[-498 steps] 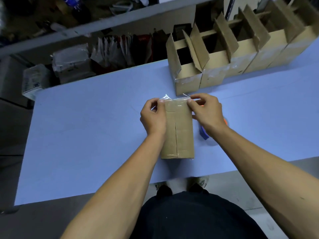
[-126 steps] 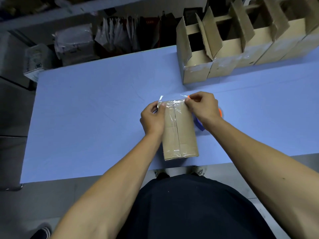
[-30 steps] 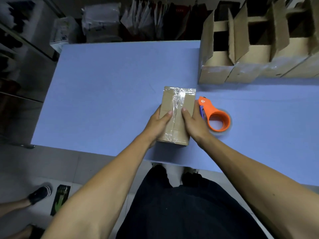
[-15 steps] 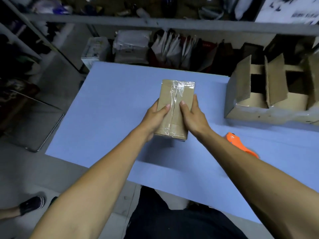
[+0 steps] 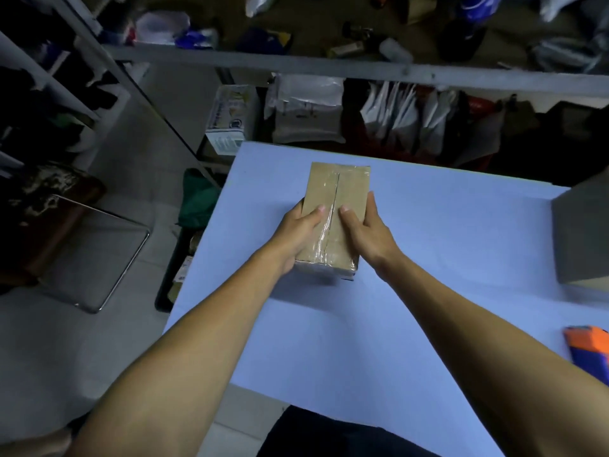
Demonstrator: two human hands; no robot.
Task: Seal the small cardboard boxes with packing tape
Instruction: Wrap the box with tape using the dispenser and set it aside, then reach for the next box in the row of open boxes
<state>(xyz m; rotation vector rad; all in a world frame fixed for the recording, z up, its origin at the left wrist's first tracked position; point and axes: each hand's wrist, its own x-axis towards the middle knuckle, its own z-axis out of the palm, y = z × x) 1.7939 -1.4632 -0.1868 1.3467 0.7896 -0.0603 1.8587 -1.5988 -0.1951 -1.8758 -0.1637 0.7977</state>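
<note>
Since half a second ago the taped box (image 5: 336, 212) has travelled further left across the blue tabletop (image 5: 428, 245), toward its far left corner, and the orange tape dispenser (image 5: 590, 349) now shows only as a sliver at the right edge, well apart from the box.

In the head view, the box is held lengthwise away from the person, with clear tape running along its centre seam and over both ends. Whether its underside touches the tabletop cannot be told. The left hand (image 5: 298, 234) grips the near left side, thumb lying on top beside the seam, fingers wrapped down the side. The right hand (image 5: 365, 230) mirrors it on the right side, thumb on top, fingers along the edge. Each grip is closed around the box. At the right edge, part of an open cardboard box (image 5: 580, 235) stands on the tabletop. Behind the tabletop, a shelf (image 5: 329, 69) carries clutter, with white bags (image 5: 402, 110) beneath it.
</note>
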